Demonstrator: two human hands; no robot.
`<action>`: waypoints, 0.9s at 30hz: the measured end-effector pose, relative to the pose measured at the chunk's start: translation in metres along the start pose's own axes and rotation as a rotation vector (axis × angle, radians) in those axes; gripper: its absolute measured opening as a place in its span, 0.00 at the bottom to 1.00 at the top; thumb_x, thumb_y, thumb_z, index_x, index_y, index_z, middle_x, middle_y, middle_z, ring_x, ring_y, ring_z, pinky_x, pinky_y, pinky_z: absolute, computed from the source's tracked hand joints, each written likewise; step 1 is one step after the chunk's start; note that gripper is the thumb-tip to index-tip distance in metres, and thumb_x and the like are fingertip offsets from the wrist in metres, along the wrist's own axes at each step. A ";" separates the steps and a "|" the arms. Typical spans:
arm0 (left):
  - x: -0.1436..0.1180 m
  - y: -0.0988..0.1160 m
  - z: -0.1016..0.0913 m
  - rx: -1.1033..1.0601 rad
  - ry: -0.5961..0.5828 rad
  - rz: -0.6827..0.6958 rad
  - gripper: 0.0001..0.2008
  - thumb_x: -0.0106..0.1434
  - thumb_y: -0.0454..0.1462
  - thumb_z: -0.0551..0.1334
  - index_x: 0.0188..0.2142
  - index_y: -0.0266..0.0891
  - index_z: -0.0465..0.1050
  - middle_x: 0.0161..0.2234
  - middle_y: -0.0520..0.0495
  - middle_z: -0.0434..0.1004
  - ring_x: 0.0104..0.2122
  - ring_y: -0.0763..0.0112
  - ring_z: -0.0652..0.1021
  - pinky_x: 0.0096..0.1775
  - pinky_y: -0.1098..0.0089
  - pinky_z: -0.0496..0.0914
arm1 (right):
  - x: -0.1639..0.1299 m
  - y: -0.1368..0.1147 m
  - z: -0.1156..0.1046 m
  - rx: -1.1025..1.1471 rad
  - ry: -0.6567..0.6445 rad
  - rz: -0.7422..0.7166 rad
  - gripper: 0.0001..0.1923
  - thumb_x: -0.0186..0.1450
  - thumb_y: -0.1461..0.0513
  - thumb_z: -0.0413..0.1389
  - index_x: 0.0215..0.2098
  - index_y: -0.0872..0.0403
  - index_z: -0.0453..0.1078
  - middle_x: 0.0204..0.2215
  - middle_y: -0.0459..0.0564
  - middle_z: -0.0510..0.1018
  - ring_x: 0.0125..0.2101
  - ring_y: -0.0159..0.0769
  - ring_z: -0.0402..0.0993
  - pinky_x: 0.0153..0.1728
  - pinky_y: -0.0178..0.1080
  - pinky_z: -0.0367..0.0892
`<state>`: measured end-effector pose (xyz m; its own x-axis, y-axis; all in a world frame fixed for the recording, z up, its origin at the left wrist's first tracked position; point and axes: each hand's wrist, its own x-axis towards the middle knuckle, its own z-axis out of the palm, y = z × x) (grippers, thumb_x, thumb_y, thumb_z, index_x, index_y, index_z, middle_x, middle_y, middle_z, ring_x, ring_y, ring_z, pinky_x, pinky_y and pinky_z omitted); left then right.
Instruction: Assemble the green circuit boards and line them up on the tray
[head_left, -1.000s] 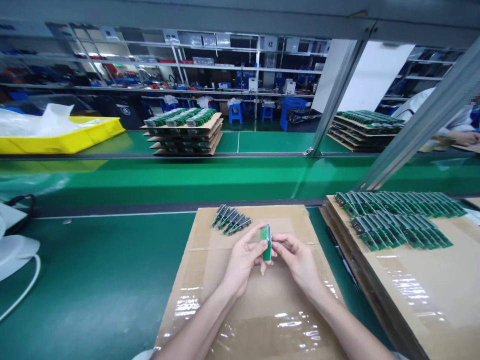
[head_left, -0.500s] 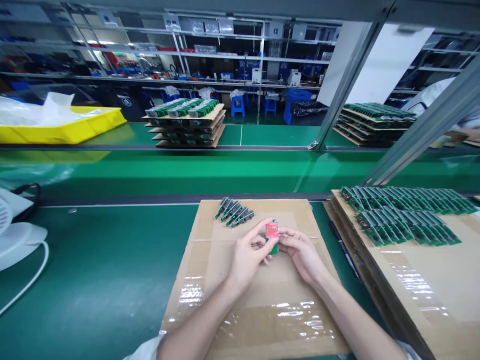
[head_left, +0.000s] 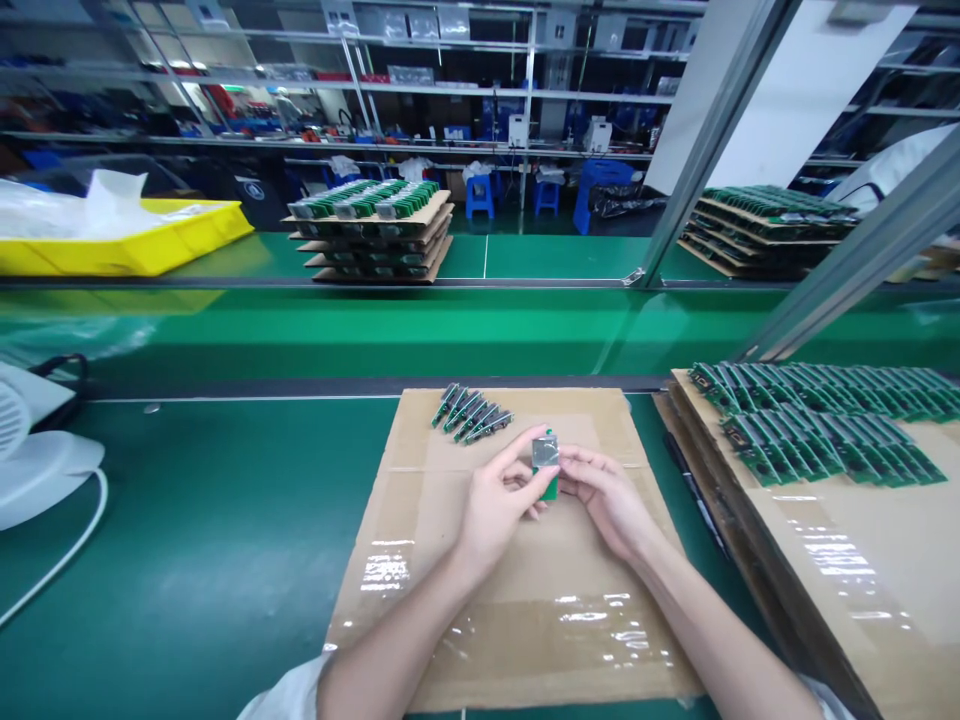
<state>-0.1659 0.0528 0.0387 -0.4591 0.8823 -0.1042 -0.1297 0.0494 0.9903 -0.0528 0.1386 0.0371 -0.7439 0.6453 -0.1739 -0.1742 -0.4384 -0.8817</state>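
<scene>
- Small green circuit board (head_left: 547, 462): held upright between both hands above the cardboard sheet (head_left: 517, 560), its grey metallic face toward the camera. Half a second ago that face looked red, and a second ago the board stood edge-on; it has been turned, which suggests each side is being looked over.
- Left hand (head_left: 496, 507): grip closed on the board's left edge, thumb and forefinger pinching.
- Right hand (head_left: 609, 498): grip closed on the board's right edge.
- Short row of boards (head_left: 471, 413): lying overlapped on the sheet's far part, near the hands but apart from them.
- Right-hand cardboard stack (head_left: 847, 570): its top sheet carries two long rows of green boards (head_left: 821, 420).
- Green desk (head_left: 202, 540): bears the sheets; a white fan (head_left: 34, 455) stands at its left edge.
- Yellow tray (head_left: 127, 245): across the conveyor, holding clear plastic bags.
</scene>
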 end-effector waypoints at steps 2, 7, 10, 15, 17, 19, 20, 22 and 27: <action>0.000 0.000 0.000 -0.002 0.004 0.000 0.27 0.54 0.40 0.66 0.55 0.41 0.68 0.18 0.55 0.71 0.18 0.75 0.72 0.22 0.76 0.70 | 0.000 0.000 0.000 -0.025 -0.001 -0.005 0.09 0.56 0.57 0.61 0.32 0.54 0.76 0.30 0.48 0.80 0.28 0.33 0.73 0.37 0.36 0.67; 0.000 -0.001 -0.001 0.022 0.000 -0.005 0.28 0.56 0.41 0.65 0.56 0.42 0.66 0.19 0.55 0.71 0.19 0.75 0.72 0.23 0.76 0.70 | 0.001 0.004 0.001 -0.051 -0.015 -0.006 0.14 0.55 0.54 0.62 0.36 0.53 0.76 0.30 0.49 0.81 0.27 0.33 0.74 0.36 0.38 0.68; 0.002 -0.004 -0.003 0.030 -0.026 0.008 0.28 0.57 0.42 0.64 0.57 0.43 0.65 0.21 0.55 0.70 0.20 0.74 0.73 0.24 0.75 0.70 | 0.002 0.006 0.002 -0.075 0.027 -0.015 0.17 0.54 0.51 0.63 0.36 0.53 0.76 0.31 0.49 0.81 0.28 0.36 0.76 0.37 0.41 0.70; 0.003 -0.010 -0.005 0.042 -0.048 0.038 0.26 0.61 0.42 0.60 0.59 0.46 0.62 0.24 0.54 0.69 0.22 0.74 0.72 0.25 0.74 0.68 | 0.003 0.009 0.003 -0.125 0.095 -0.051 0.20 0.53 0.49 0.63 0.37 0.54 0.76 0.32 0.49 0.81 0.30 0.39 0.77 0.39 0.45 0.73; 0.002 -0.010 -0.004 0.098 -0.052 0.078 0.23 0.63 0.41 0.57 0.59 0.49 0.62 0.30 0.51 0.73 0.25 0.72 0.73 0.28 0.73 0.68 | 0.003 0.011 0.003 -0.149 0.113 -0.092 0.19 0.53 0.50 0.63 0.36 0.54 0.75 0.33 0.49 0.81 0.30 0.38 0.77 0.39 0.45 0.73; 0.000 -0.008 -0.004 0.154 -0.039 0.143 0.22 0.64 0.39 0.56 0.57 0.50 0.64 0.41 0.47 0.75 0.31 0.69 0.74 0.33 0.72 0.68 | 0.004 0.013 0.002 -0.192 0.150 -0.136 0.18 0.53 0.50 0.64 0.34 0.55 0.74 0.32 0.50 0.81 0.30 0.38 0.77 0.37 0.43 0.73; -0.001 -0.007 -0.004 0.169 -0.012 0.172 0.22 0.63 0.38 0.57 0.57 0.50 0.65 0.44 0.47 0.74 0.34 0.67 0.74 0.35 0.72 0.67 | 0.004 0.014 0.002 -0.220 0.183 -0.159 0.18 0.53 0.50 0.63 0.33 0.55 0.74 0.31 0.50 0.81 0.30 0.38 0.77 0.36 0.42 0.74; -0.001 -0.003 -0.004 0.175 0.077 0.196 0.22 0.61 0.36 0.60 0.55 0.50 0.67 0.40 0.48 0.75 0.36 0.64 0.73 0.39 0.70 0.65 | 0.005 0.014 0.000 -0.268 0.284 -0.203 0.18 0.53 0.50 0.63 0.32 0.55 0.72 0.29 0.50 0.80 0.30 0.38 0.77 0.32 0.39 0.74; 0.002 -0.001 -0.005 0.258 0.125 0.229 0.07 0.55 0.33 0.64 0.33 0.46 0.78 0.30 0.47 0.76 0.35 0.58 0.70 0.43 0.65 0.61 | 0.008 0.006 -0.009 -0.280 0.560 -0.254 0.19 0.52 0.49 0.63 0.32 0.56 0.69 0.30 0.51 0.78 0.25 0.35 0.74 0.19 0.33 0.68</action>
<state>-0.1712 0.0518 0.0374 -0.5568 0.8207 0.1283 0.2075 -0.0121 0.9782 -0.0543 0.1464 0.0265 -0.2417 0.9670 -0.0807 -0.0698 -0.1003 -0.9925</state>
